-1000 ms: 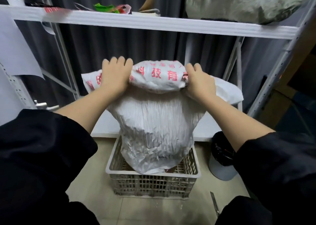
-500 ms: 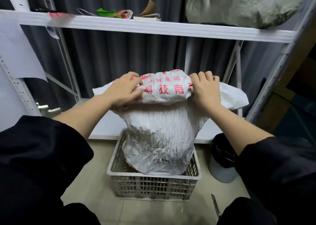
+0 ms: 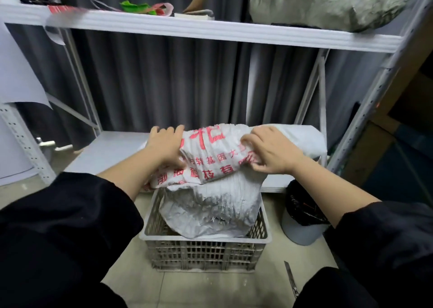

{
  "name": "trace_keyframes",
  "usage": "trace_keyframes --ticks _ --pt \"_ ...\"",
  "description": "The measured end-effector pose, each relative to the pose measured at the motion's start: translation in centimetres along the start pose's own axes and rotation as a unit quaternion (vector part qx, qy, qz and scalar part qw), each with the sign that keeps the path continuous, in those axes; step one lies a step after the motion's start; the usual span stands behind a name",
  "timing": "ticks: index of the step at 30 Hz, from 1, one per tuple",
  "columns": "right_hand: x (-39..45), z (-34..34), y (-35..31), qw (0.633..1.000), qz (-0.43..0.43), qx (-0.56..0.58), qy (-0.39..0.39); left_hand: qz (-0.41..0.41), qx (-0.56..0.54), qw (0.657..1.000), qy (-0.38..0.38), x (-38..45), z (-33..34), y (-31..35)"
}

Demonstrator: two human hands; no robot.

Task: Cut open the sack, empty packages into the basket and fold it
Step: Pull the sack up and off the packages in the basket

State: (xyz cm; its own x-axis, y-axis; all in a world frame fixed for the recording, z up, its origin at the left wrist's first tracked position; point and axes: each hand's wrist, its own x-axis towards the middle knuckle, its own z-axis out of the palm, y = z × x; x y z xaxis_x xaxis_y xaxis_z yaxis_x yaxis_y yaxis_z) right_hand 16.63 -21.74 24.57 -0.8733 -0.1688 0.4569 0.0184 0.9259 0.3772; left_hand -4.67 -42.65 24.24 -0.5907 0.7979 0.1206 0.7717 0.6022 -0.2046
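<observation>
A white woven sack [image 3: 210,204] with red print stands upside down in a grey slatted plastic basket [image 3: 206,253] on the tiled floor. Its upper end is rolled down into a thick bundle. My left hand [image 3: 165,143] grips the left side of that roll, fingers curled over the top. At the right side of the roll my right hand [image 3: 269,152] pinches the printed fabric. The sack's lower part bulges inside the basket and hides whatever lies under it.
Scissors [image 3: 291,282] lie on the floor right of the basket. A bin with a black liner [image 3: 302,214] stands at the right. Behind is a white metal rack with a low shelf [image 3: 105,150] and an upper shelf [image 3: 210,30] carrying a full sack [image 3: 328,0].
Both hands have come down with the sack's rolled top, which now sits lower and closer to the basket. The sack has slumped further into it, and more red print shows.
</observation>
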Motion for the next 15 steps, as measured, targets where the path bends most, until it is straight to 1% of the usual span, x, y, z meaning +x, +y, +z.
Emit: trace_keyframes --ticks 1,3,5,6,7,9,10,11,14,15 --pt "-0.6 0.1 0.1 1.000 -0.007 0.006 -0.026 -0.014 -0.004 1.000 0.019 0.0 0.7 0.3" --pt "-1.1 0.2 0.0 0.998 0.017 0.040 -0.053 -0.018 0.004 0.999 0.035 0.1 1.5 1.0" --pt "-0.4 0.2 -0.2 0.990 0.088 0.096 -0.060 0.011 0.035 0.997 0.061 0.2 1.6 1.9" --pt "0.2 0.2 -0.1 0.982 0.130 0.111 -0.083 0.025 0.048 0.996 0.070 0.1 1.5 2.3" --pt "0.8 0.1 0.0 0.970 0.168 0.119 -0.127 0.036 0.054 0.994 0.089 0.1 1.4 2.4" --pt "1.7 0.2 0.3 0.935 0.221 0.131 -0.243 0.056 0.055 0.988 0.136 0.1 1.0 2.2" --pt "1.9 0.4 0.4 0.917 0.242 0.144 -0.283 0.060 0.048 0.984 0.159 0.2 0.6 2.0" --pt "1.9 0.9 0.5 0.902 0.262 0.164 -0.302 0.062 0.036 0.980 0.185 0.4 0.1 1.8" --pt "2.4 1.8 0.3 0.868 0.314 0.251 -0.292 0.039 0.000 0.972 0.232 1.2 -2.1 1.5" --pt "2.8 1.8 0.2 0.869 0.323 0.254 -0.278 0.029 -0.007 0.968 0.250 1.5 -2.7 1.4"
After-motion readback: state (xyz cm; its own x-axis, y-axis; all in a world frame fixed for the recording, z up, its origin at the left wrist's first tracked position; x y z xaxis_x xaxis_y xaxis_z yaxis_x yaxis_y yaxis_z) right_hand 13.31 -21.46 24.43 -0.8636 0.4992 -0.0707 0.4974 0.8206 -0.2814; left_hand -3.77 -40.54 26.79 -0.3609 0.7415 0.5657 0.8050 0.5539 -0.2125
